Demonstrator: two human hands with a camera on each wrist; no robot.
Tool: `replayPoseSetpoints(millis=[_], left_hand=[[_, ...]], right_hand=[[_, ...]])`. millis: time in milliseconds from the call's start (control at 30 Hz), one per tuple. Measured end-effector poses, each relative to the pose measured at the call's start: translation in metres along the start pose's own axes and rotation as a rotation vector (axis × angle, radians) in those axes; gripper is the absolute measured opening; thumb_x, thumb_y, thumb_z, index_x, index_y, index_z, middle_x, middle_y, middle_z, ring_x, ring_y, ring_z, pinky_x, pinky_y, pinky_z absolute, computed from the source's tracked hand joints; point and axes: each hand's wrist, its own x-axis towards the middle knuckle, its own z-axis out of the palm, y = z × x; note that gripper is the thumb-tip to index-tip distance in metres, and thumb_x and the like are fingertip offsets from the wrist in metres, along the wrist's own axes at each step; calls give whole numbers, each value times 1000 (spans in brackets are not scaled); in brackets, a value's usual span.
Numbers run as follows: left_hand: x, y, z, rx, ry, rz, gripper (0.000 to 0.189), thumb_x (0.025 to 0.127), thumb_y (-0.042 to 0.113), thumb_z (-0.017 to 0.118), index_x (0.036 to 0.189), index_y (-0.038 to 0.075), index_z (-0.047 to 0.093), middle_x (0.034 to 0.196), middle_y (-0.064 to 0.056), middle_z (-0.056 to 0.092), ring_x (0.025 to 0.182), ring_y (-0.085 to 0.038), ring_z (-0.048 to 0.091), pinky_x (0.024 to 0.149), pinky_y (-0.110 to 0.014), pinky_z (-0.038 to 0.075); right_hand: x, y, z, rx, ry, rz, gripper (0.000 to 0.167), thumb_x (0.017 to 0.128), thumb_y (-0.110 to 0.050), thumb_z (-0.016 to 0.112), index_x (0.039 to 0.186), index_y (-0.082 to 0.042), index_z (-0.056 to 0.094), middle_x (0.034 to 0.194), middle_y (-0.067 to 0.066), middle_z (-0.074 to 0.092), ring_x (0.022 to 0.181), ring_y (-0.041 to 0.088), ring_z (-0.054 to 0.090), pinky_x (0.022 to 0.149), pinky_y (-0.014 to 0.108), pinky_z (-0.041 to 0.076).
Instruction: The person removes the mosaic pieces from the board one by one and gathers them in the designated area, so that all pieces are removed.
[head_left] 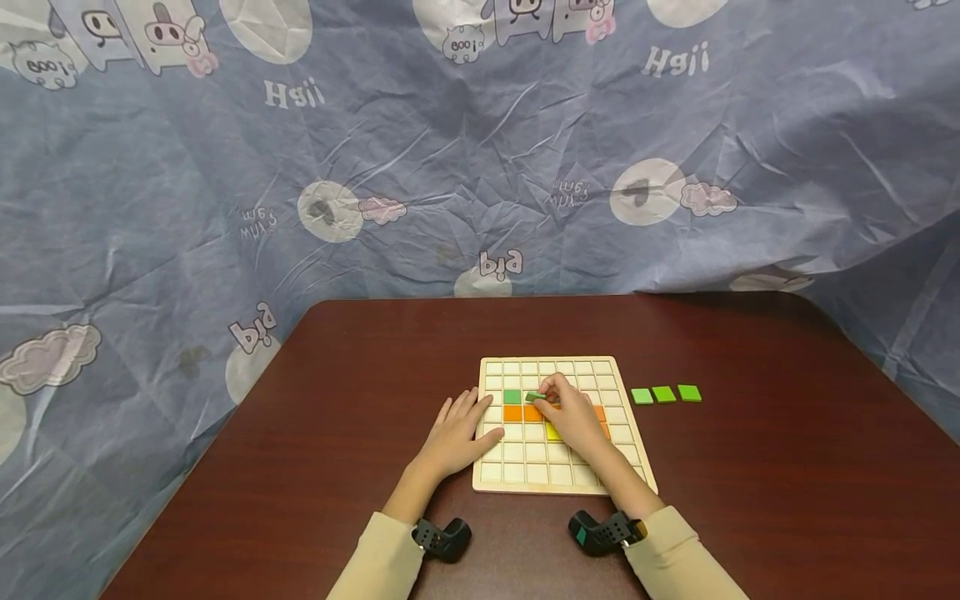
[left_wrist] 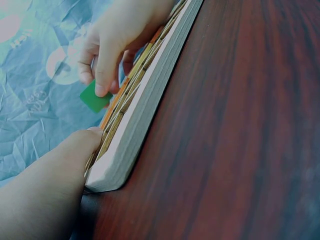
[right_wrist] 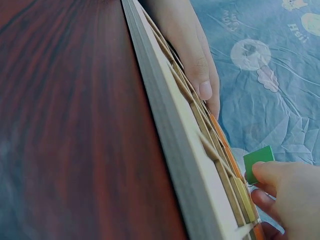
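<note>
A pale wooden grid board [head_left: 525,477] lies on the table. My right hand [head_left: 573,419] pinches a green square tile [right_wrist: 258,159] between thumb and fingers, tilted just over the board's third row. Left of it, another green tile [head_left: 512,397] sits in a cell. Below run orange tiles [head_left: 512,413] in a row, partly hidden by the right hand, and a yellow tile [head_left: 552,432] shows beside that hand. My left hand [head_left: 455,436] rests with spread fingers at the board's left edge, thumb and fingertips lying over the rim.
Right of the board, a light green tile [head_left: 642,397] and two brighter green tiles [head_left: 663,394] lie in a line on the dark red-brown table [head_left: 337,433]. A printed blue-grey cloth [head_left: 450,167] hangs behind the table's far edge. Each wrist wears a black band.
</note>
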Motion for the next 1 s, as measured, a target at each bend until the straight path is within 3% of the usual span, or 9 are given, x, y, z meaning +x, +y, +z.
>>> replayPoseSetpoints(millis=[133, 300, 467, 667, 833, 1000], left_hand=[[0, 0, 1, -1, -2, 1, 66, 89, 57, 38, 143, 19, 31, 151, -9, 23, 141, -25, 17, 115, -45, 8], [-1, 0, 0, -14, 0, 7, 66, 90, 57, 38, 143, 19, 30, 151, -10, 22, 141, -25, 16, 115, -46, 8], [-1, -1, 0, -12, -9, 9, 66, 90, 57, 37, 144, 19, 28, 151, -9, 21, 141, -24, 15, 115, -45, 6], [0, -1, -1, -2, -13, 6, 66, 90, 57, 37, 144, 20, 28, 152, -8, 20, 142, -24, 14, 115, -45, 6], [0, -1, -1, -7, -12, 6, 66, 90, 57, 37, 144, 20, 29, 152, -9, 20, 141, -24, 15, 115, -45, 7], [0, -2, -1, -10, -12, 6, 66, 90, 57, 38, 144, 20, 29, 151, -9, 21, 141, -24, 15, 115, -45, 7]], right_hand=[[2, -2, -4, 44, -50, 63, 14, 87, -19, 61, 93, -14, 49, 88, 3, 62, 73, 15, 54, 58, 25, 39], [5, -3, -17, 42, -85, 72, 17, 89, -20, 57, 99, -11, 47, 96, 9, 61, 62, 14, 43, 50, 23, 32], [9, 0, -33, 13, -50, 62, 17, 91, -19, 55, 104, -11, 47, 98, 10, 60, 76, 19, 53, 63, 26, 40], [12, 9, -54, 37, 1, 61, 20, 92, -19, 53, 108, -9, 47, 101, 11, 58, 91, 25, 55, 79, 34, 42], [13, 20, -70, 63, 26, 117, 25, 94, -23, 50, 114, -9, 45, 108, 13, 56, 99, 27, 54, 79, 35, 45], [12, 31, -85, 49, 71, 153, 30, 94, -27, 48, 117, -7, 45, 109, 15, 57, 98, 26, 55, 71, 29, 45]])
